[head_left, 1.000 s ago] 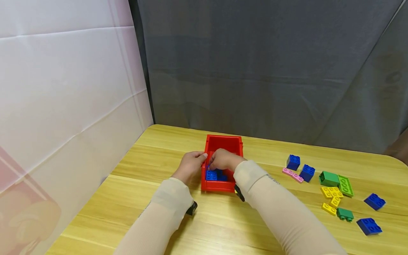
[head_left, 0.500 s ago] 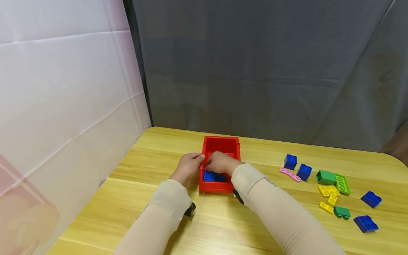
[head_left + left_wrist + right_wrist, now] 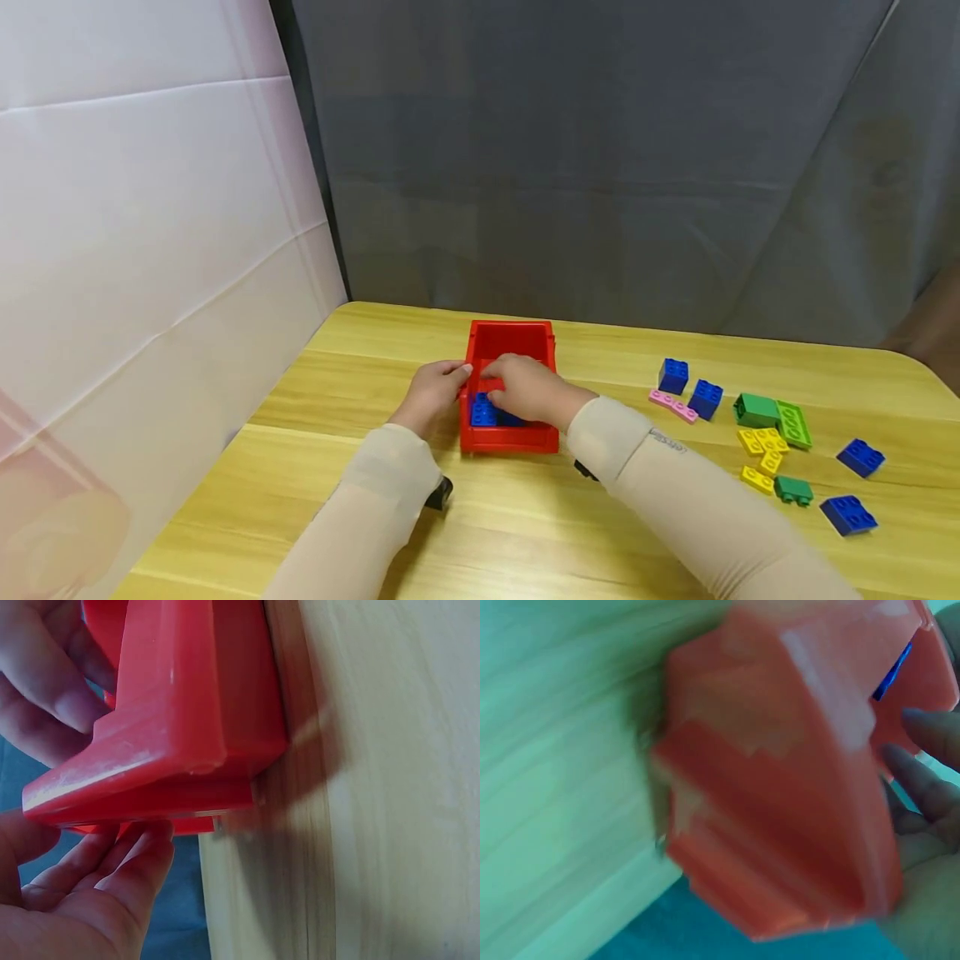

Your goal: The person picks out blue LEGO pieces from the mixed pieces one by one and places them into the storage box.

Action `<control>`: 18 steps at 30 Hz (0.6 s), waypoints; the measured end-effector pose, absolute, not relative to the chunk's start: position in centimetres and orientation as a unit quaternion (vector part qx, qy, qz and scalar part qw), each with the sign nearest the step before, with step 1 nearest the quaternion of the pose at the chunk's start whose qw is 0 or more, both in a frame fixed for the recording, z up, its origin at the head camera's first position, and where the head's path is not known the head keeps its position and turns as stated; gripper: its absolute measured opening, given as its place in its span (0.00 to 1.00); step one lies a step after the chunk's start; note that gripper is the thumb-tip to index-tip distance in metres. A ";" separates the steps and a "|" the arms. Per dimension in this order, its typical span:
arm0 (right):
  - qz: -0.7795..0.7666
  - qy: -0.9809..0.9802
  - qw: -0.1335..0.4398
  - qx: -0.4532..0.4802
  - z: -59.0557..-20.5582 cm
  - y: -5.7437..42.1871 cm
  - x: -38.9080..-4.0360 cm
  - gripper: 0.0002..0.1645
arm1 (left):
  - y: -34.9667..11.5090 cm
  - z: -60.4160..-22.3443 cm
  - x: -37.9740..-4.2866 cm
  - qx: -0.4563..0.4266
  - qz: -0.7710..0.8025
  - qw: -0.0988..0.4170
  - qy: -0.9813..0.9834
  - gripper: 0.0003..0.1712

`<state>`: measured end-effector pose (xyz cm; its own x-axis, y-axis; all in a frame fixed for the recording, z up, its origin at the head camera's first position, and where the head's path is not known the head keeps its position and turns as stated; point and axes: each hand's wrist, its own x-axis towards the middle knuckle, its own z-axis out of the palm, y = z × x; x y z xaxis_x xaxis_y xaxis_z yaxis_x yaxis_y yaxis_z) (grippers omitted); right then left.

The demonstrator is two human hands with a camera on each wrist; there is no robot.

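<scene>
Gripping one glossy red bin (image 3: 510, 439) in left hand (image 3: 431, 393), with right hand (image 3: 532, 388) spread inside, left of four loose blue bricks (image 3: 706, 400).

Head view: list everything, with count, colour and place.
Bin: 1, red, on the table
Bricks in bin: count unclear, blue, near end
Loose bricks: 4, blue, right side
Pink pieces: count unclear, pink, right side
Yellow pieces: several, yellow, right side
Green blocks: 2, green, right side
Plate: 1, lime, right side
Table: 1, wood-toned, underneath
Curtain: 1, grey, behind
Panel: 1, whitish, left
Unclear shape: 1, brown, far right
Sleeves: 2, cream, both arms
Wrist gear: 2, black, wrists
Left hand: 1, gripping bin's left
Right hand: 1, over bin
</scene>
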<state>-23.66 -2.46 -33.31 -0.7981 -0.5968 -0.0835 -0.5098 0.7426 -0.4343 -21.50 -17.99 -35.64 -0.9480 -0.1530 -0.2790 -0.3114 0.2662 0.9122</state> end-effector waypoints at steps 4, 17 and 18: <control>-0.213 0.919 0.044 -0.330 -33.0 -0.8 -23.0 0.23 | -18.1 -35.6 -21.5 -0.151 0.589 0.074 0.790 0.24; -0.258 0.899 -0.081 -0.344 -32.3 3.7 -21.4 0.25 | -17.9 -35.8 -21.7 -0.160 0.582 0.077 0.794 0.25; -0.257 0.900 -0.088 -0.341 -32.3 3.9 -21.3 0.25 | -17.9 -35.8 -21.7 -0.161 0.582 0.078 0.793 0.25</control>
<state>-21.33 3.92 -32.28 -0.7515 -0.5696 0.3329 -0.6595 0.6350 -0.4022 -21.72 -17.94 -35.82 -0.9358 -0.1655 -0.3111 -0.3465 0.2708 0.8981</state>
